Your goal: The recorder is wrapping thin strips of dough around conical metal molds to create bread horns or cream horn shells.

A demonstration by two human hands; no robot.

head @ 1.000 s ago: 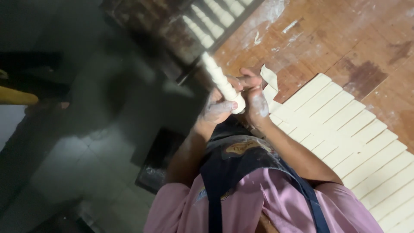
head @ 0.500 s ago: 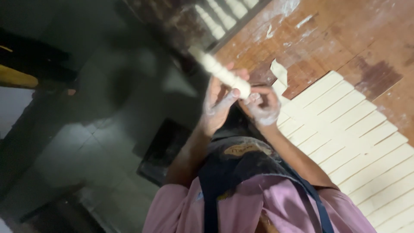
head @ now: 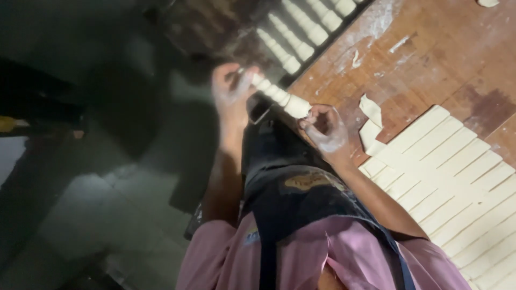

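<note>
A dim workroom with a grey tiled floor takes up the left half of the view; on the right runs a worn, flour-dusted wooden table. The person, in a pink shirt and dark apron, stands at the table's edge.

Going left to right: the left hand is raised off the table, its floury fingers curled around the far end of a rolled dough stick. The stick runs slantwise from those fingers down to the right hand, whose fingertips pinch its near, thicker end. Both hands are closed on it, and it hangs in the air between them, just off the table edge.

Beyond the left fingers, a dark tray holds a row of finished rolls lying side by side. To the right of the right hand's fingers lie loose dough scraps, and further right a sheet of cut dough strips lies flat on the wood.

To roll well, I judge the fingers should press lightly and evenly at both ends, so the spiral stays tight without flattening. Keeping the stick straight between the hands should prevent kinks, and the floured fingertips should help it release cleanly.
</note>
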